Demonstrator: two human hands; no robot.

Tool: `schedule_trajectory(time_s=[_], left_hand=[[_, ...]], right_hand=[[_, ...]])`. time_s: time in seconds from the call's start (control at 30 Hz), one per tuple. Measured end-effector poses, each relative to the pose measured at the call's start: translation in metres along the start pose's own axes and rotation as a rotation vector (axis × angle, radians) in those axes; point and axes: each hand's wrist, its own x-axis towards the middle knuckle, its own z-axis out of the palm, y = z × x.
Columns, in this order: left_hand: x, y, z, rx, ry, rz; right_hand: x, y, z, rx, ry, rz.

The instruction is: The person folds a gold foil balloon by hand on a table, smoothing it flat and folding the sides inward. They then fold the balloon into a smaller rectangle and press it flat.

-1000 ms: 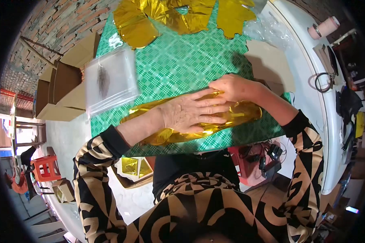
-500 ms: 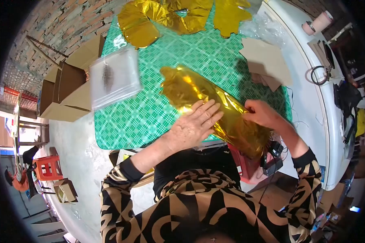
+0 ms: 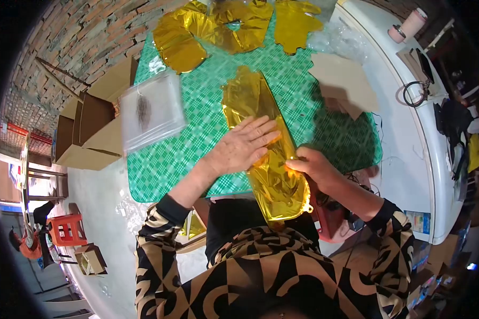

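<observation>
A gold foil balloon (image 3: 279, 194), flat and folded lengthwise, lies over the near edge of the green checked table, its lower end hanging toward my lap. A small tab shows at its lower right corner. My left hand (image 3: 240, 147) rests flat on the middle of the foil, fingers stretched out. At the balloon's right edge, my right hand (image 3: 315, 167) pinches the foil between thumb and curled fingers. Other gold foil balloons (image 3: 181, 48) are spread at the far side of the table, with one more foil piece (image 3: 298, 26) beside them.
A stack of clear plastic bags (image 3: 151, 111) lies at the table's left, next to an open cardboard box (image 3: 96, 130). Brown cardboard sheets (image 3: 343, 80) and crumpled clear plastic (image 3: 346, 40) are on the right. A white appliance (image 3: 394, 69) borders that side. A red stool (image 3: 66, 228) stands on the floor.
The balloon has turned from a slant to nearly lengthwise toward me, and its folded surface is flatter. My right hand has shifted left and down with its edge; my left hand moved slightly left.
</observation>
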Motion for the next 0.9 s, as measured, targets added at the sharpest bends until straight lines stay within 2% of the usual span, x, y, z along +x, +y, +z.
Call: schedule_trajectory(time_s=[0.23, 0.43, 0.57, 0.67, 0.9], left_hand=[[-0.013, -0.006, 0.005, 0.049, -0.027, -0.004], [-0.014, -0.006, 0.004, 0.032, -0.103, -0.032], [-0.015, -0.008, 0.008, 0.001, -0.087, -0.036], [-0.015, -0.009, 0.009, 0.013, -0.103, -0.035], [-0.014, -0.009, 0.007, 0.012, -0.140, -0.045]], right_hand=[[-0.002, 0.000, -0.001, -0.119, -0.005, -0.044], [-0.027, -0.013, 0.003, 0.271, 0.029, -0.030], [-0.024, -0.002, -0.019, -0.347, -0.150, -0.189], [-0.023, -0.018, -0.009, -0.825, -0.160, -0.601], [-0.005, -0.008, -0.019, -1.312, -0.026, -1.025]])
